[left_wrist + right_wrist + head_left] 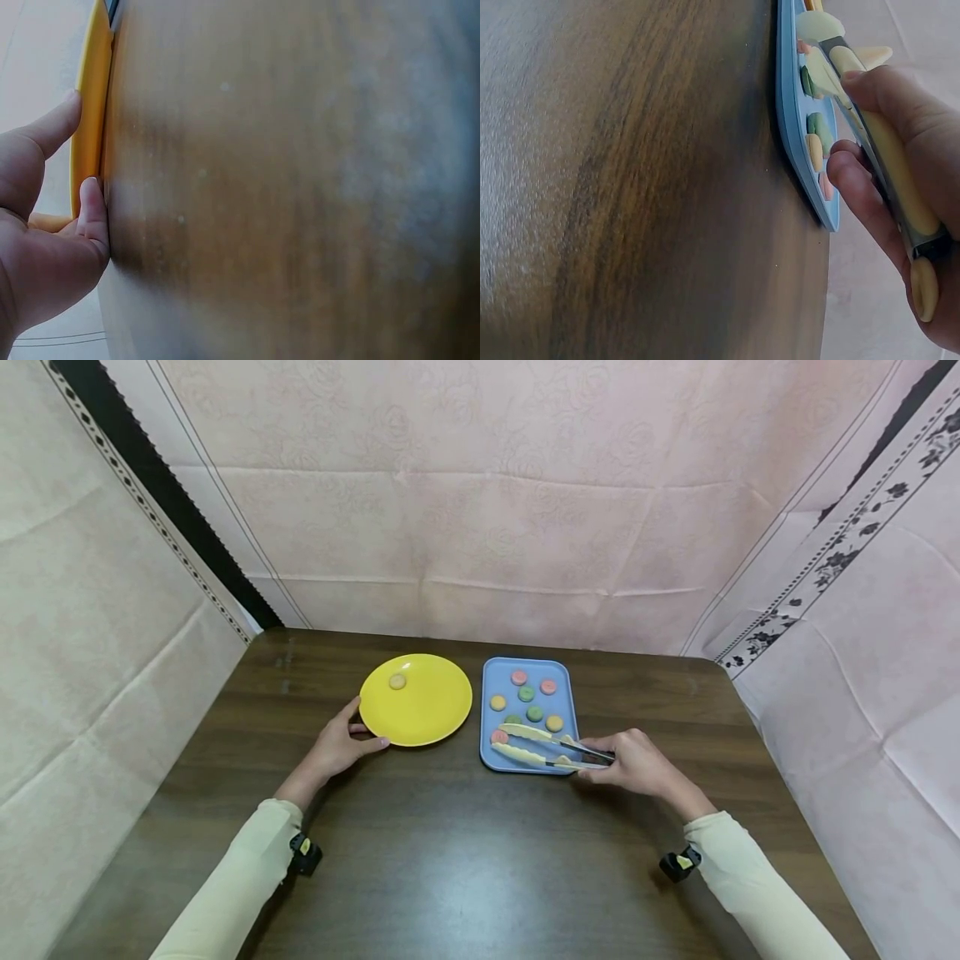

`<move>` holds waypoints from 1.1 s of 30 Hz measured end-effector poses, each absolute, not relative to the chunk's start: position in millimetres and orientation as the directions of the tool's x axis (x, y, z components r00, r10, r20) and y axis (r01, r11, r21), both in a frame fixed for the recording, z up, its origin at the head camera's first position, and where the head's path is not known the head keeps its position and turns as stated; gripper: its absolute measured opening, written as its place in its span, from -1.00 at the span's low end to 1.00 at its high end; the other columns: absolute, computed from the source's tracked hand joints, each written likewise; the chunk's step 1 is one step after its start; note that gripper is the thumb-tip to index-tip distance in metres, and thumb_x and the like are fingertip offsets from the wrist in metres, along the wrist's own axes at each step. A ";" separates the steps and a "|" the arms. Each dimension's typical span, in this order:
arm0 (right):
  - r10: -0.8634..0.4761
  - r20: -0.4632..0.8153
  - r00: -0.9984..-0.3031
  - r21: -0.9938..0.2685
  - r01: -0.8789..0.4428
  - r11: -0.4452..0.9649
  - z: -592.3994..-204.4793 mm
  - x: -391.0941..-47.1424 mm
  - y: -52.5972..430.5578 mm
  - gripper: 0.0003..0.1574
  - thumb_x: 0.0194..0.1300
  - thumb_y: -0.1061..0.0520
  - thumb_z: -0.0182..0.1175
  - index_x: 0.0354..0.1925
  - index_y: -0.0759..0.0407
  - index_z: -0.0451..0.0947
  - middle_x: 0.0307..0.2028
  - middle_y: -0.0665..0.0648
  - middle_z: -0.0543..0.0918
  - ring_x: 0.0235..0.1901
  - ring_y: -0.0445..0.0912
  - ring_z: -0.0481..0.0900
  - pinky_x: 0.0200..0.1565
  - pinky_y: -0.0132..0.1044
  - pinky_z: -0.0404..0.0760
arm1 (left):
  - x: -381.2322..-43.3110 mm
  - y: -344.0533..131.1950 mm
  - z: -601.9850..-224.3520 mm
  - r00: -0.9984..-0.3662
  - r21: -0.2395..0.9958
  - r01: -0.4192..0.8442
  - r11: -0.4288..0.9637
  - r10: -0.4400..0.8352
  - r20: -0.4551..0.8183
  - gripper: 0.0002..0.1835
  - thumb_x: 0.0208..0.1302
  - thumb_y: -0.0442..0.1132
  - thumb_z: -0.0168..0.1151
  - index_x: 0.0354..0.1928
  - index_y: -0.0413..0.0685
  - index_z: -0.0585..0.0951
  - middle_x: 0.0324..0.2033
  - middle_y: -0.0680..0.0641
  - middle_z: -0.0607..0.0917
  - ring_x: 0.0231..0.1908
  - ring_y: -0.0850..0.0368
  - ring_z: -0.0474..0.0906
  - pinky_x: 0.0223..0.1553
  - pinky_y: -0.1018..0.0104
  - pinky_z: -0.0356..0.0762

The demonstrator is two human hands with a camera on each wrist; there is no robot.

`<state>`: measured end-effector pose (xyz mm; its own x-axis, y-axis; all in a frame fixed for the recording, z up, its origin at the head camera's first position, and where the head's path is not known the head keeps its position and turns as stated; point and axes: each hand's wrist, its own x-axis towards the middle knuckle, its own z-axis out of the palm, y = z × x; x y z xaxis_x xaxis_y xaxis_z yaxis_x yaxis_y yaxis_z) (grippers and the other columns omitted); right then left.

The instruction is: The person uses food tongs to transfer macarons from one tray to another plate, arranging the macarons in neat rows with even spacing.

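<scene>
At the left, my left hand (339, 747) holds the near-left rim of a round yellow plate (420, 714), its thumb and fingers spread along the edge. A single cream-coloured macaron (397, 681) lies near the plate's far-left side. My right hand (633, 762) grips food tongs (558, 762) with pale yellow tips. The tong arms stand apart over a blue tray (489, 693), their tips on either side of a pink macaron (498, 737). Partly behind the upper arm is a green macaron (513, 720). In the right wrist view, thumb and fingers close round the tongs' handle (896, 161).
More macarons lie across the tray: pink (548, 687), green (527, 693) and yellow (498, 702). Plate and tray stand a short gap apart near the far edge of the brown wooden table (465, 860). Pale cloth (480, 527) hangs behind and at both sides.
</scene>
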<state>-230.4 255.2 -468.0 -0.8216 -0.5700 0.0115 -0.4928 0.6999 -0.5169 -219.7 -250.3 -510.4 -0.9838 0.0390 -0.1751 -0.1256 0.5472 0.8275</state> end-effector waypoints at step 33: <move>-0.529 0.098 -0.843 -0.585 -0.479 0.655 -449.3 -258.1 222.8 -0.35 0.18 -0.01 0.54 0.18 0.21 0.67 -0.39 0.01 0.72 -0.58 -0.15 0.43 -0.60 -0.34 0.37 | -219.8 -250.9 -511.7 -0.982 0.832 -0.135 0.538 0.037 -0.184 0.21 0.25 -0.03 0.50 0.64 -0.16 -0.18 0.49 -0.34 0.21 0.32 -0.23 0.40 0.15 0.02 0.54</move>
